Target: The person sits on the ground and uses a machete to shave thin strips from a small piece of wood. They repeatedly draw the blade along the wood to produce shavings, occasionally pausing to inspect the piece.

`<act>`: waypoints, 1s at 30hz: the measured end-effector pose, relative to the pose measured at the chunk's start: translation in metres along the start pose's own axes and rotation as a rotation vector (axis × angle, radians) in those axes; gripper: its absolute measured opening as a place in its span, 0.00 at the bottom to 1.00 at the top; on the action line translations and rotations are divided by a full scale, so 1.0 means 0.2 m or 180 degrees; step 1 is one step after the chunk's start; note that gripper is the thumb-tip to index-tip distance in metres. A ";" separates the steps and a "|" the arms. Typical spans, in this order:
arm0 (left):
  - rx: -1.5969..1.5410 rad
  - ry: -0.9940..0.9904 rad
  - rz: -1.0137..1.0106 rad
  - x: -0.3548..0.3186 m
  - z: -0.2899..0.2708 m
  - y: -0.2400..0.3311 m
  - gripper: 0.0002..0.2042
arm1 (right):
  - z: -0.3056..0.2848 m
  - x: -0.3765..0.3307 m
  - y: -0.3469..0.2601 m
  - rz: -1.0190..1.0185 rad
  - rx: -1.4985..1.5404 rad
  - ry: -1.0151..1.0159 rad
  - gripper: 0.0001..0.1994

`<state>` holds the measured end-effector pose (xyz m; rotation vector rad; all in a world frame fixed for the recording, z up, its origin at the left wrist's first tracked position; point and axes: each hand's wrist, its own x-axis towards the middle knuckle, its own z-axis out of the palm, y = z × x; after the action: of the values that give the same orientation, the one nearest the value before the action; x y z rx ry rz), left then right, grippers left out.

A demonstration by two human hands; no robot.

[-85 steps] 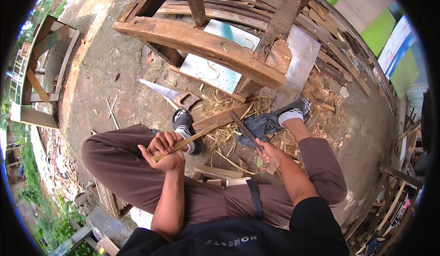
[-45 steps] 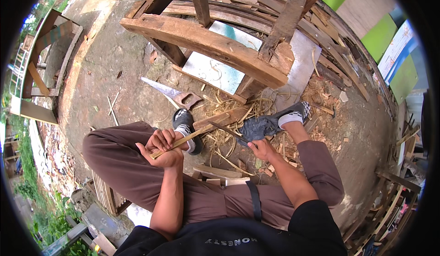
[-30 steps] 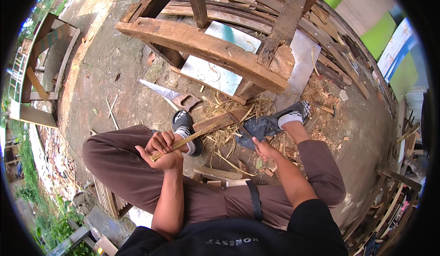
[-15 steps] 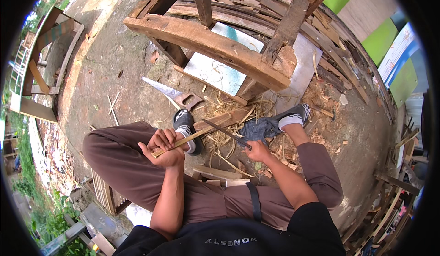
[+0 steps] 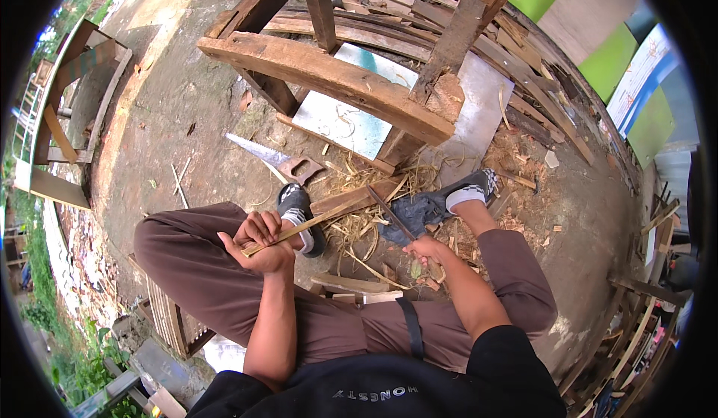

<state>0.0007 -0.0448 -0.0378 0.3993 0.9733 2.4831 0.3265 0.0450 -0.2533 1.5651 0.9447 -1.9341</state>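
Observation:
My left hand (image 5: 263, 240) is closed round the near end of a thin bamboo strip (image 5: 314, 222). The strip slants away to the right, its far part over a wooden block (image 5: 345, 202) on the ground. In my right hand (image 5: 425, 249) is a knife (image 5: 390, 213) with a long dark blade. Its tip points away and to the left, near the far end of the strip. Curled shavings (image 5: 357, 240) lie under and around the block. Beside the shavings, a dark grey cloth (image 5: 411, 217) lies by my right foot.
A handsaw (image 5: 288, 165) lies beyond my left foot. Ahead stands a heavy wooden frame (image 5: 329, 85), with white boards (image 5: 351, 115) beneath it and stacked planks (image 5: 523, 66) behind. Short wood pieces (image 5: 348, 283) lie between my legs. A wooden bench (image 5: 75, 111) is at the left.
My right hand has moved a little right and nearer, and the knife's blade has swung away from the middle of the strip to point more forward. My left hand keeps hold of the strip.

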 end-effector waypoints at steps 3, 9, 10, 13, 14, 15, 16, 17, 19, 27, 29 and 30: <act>0.0026 -0.0079 -0.0159 0.01 0.06 0.09 0.36 | -0.08 -0.11 -0.07 -0.0413 -0.0794 0.0681 0.14; -0.0206 0.0253 -0.0335 0.12 0.20 0.35 0.39 | -0.23 -0.68 -0.24 -0.1413 -0.2512 0.1283 0.25; -0.0304 0.0091 -0.0333 0.15 0.20 0.41 0.38 | -0.22 -0.83 -0.23 -0.1582 -0.2456 0.1212 0.24; -0.0780 -0.1046 -0.0481 0.29 0.21 0.61 0.34 | -0.17 -1.32 -0.26 -0.1746 -0.2038 0.0823 0.21; -0.0744 -0.1193 -0.0539 0.35 0.25 0.66 0.33 | -0.17 -1.45 -0.23 -0.1906 -0.1510 0.0772 0.20; -0.0872 -0.1343 -0.0539 0.39 0.33 0.71 0.33 | -0.18 -1.55 -0.18 -0.2080 -0.0990 0.0694 0.19; -0.1006 -0.1493 -0.0550 0.44 0.44 0.74 0.32 | -0.18 -1.61 -0.15 -0.2245 -0.0467 0.0613 0.18; -0.1179 -0.1462 -0.0572 0.48 0.58 0.76 0.31 | -0.18 -1.63 -0.12 -0.2419 -0.0009 0.0916 0.17; -0.1521 -0.1495 -0.0657 0.56 0.82 0.73 0.27 | -0.19 -1.66 -0.08 -0.2736 0.0923 0.1460 0.15; -0.1916 -0.0827 -0.1024 0.91 1.12 0.26 0.15 | -0.08 -1.61 -0.51 -0.3302 0.3507 0.2478 0.20; -0.1977 -0.0369 -0.1218 0.99 1.05 0.13 0.14 | -0.09 -1.62 -0.54 -0.3245 0.3623 0.2291 0.21; -0.1958 -0.0149 -0.1272 1.02 1.05 0.11 0.15 | -0.09 -1.62 -0.56 -0.3208 0.3681 0.2197 0.21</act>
<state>-0.0939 0.1624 0.1476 0.0503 0.2033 2.2368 0.3328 0.1130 0.0823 2.9306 1.0171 -3.0038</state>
